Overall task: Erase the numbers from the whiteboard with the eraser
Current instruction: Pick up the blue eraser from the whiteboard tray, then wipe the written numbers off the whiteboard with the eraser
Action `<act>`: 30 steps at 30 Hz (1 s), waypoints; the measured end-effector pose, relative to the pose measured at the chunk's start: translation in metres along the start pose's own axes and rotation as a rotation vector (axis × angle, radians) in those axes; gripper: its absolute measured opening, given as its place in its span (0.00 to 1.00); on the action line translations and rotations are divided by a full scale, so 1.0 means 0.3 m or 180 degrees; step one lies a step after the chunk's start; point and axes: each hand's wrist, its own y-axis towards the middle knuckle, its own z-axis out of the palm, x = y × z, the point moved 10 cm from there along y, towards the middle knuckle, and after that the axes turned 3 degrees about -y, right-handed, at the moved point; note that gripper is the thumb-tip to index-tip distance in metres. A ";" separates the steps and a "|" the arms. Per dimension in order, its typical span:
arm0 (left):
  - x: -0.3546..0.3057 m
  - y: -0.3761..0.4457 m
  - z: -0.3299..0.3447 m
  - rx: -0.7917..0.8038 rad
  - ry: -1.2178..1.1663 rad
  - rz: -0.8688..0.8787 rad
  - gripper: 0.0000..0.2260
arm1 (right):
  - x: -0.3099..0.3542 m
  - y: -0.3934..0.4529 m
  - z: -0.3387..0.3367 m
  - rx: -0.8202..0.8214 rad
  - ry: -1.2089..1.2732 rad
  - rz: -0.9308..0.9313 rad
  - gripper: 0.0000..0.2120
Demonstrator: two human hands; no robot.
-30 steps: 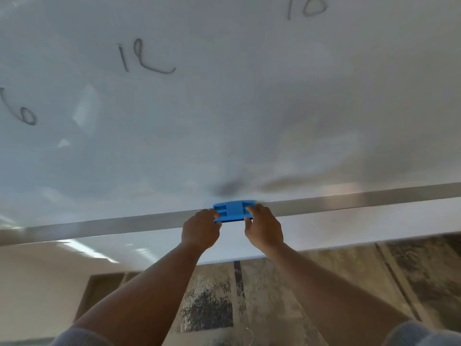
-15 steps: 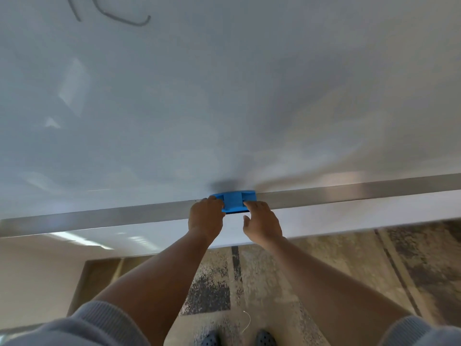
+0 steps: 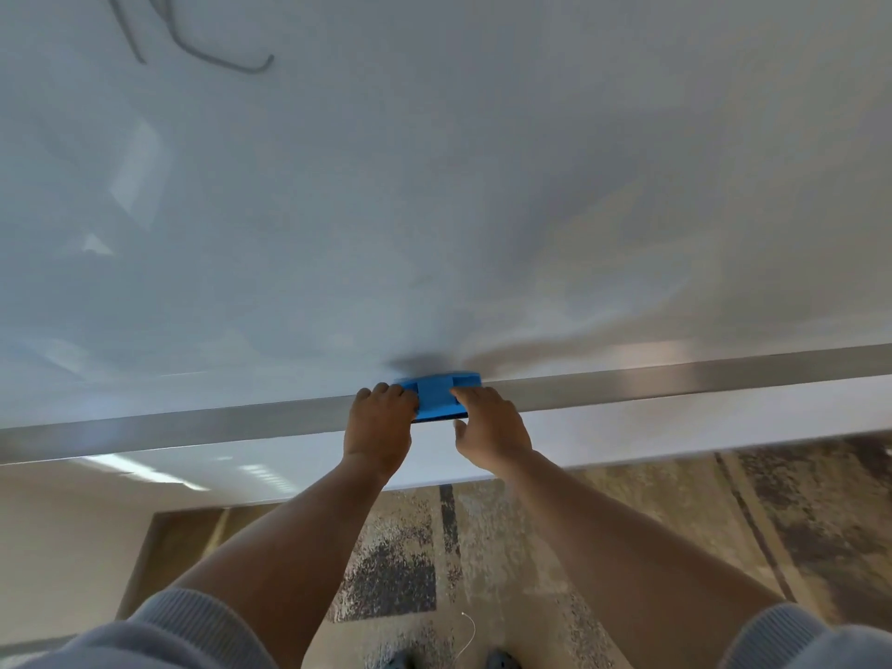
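A blue eraser (image 3: 437, 395) lies on the metal ledge (image 3: 675, 383) along the bottom of the whiteboard (image 3: 434, 185). My left hand (image 3: 379, 422) grips the eraser's left end. My right hand (image 3: 487, 424) rests its fingers on the eraser's right end, thumb spread below. Dark marker strokes of a number (image 3: 217, 55) show on the board at the top left, cut off by the frame's edge.
Below the board is a white panel (image 3: 675, 427), then a patterned carpet (image 3: 627, 523). A tan wall and a brown strip (image 3: 159, 548) stand at lower left. My shoe tips (image 3: 453, 661) and grey sleeves show at the bottom edge.
The view has tilted down, so the written numbers slid up and mostly out of frame. Both hands stay at the eraser on the ledge; my right hand's fingers now lie on top of it.
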 end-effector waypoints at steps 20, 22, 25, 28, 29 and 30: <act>0.070 -0.328 -0.692 -0.1841 0.0236 0.0309 0.12 | 0.520 -0.218 -0.504 -0.1168 -0.1163 -0.2170 0.20; 0.090 -0.352 -0.740 -0.1948 0.0128 0.0331 0.10 | 0.550 -0.242 -0.547 -0.1354 -0.1084 -0.2260 0.18; 0.131 -0.428 -0.858 -0.2257 -0.0092 0.0244 0.06 | 0.604 -0.291 -0.641 -0.1634 -0.0868 -0.2420 0.20; 0.216 -0.501 -1.005 -0.2629 -0.0342 -0.0190 0.11 | 0.699 -0.326 -0.756 -0.1919 -0.0679 -0.2565 0.22; 0.249 -0.527 -1.054 -0.2746 -0.0417 -0.0368 0.12 | 0.735 -0.344 -0.791 -0.2011 -0.0706 -0.2603 0.22; 0.280 -0.548 -1.108 -0.2836 -0.0467 -0.0512 0.13 | 0.775 -0.360 -0.828 -0.2095 -0.0738 -0.2642 0.22</act>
